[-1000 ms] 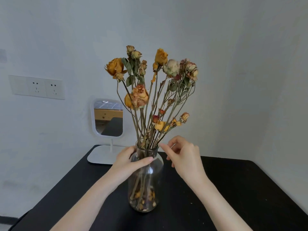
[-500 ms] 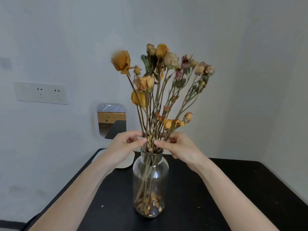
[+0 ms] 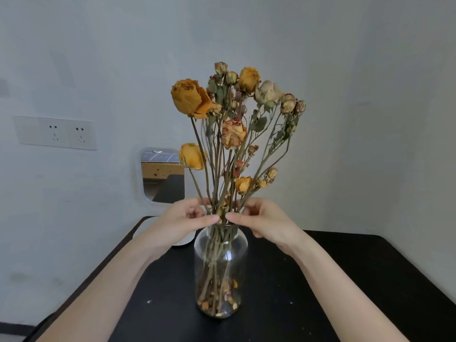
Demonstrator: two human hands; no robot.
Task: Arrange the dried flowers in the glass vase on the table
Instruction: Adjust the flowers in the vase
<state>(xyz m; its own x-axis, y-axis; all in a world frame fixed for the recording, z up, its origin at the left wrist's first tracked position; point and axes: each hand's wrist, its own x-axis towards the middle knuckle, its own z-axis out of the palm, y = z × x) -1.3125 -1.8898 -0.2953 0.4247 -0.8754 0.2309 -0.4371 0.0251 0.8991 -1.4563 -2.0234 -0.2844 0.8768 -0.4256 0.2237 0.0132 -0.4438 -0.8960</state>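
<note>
A clear glass vase [image 3: 220, 262] stands upright in the middle of the black table [image 3: 345, 280]. Dried flowers [image 3: 233, 134] with orange, cream and pink heads rise from its neck; loose petals lie on its bottom. My left hand [image 3: 183, 219] and my right hand [image 3: 262, 218] meet just above the neck, one on each side. Fingers and thumbs of both hands pinch the bundle of stems there. The stems behind my fingers are hidden.
A small white-framed mirror [image 3: 161, 178] on a white base stands at the table's back left, partly behind my left hand. A double wall socket [image 3: 55, 133] sits on the left wall. The walls are close behind and to the right of the table.
My left hand has left the vase's shoulder and risen to the stems. Both hands now pinch the bundle above the neck, and the flower heads have spread and turned.
</note>
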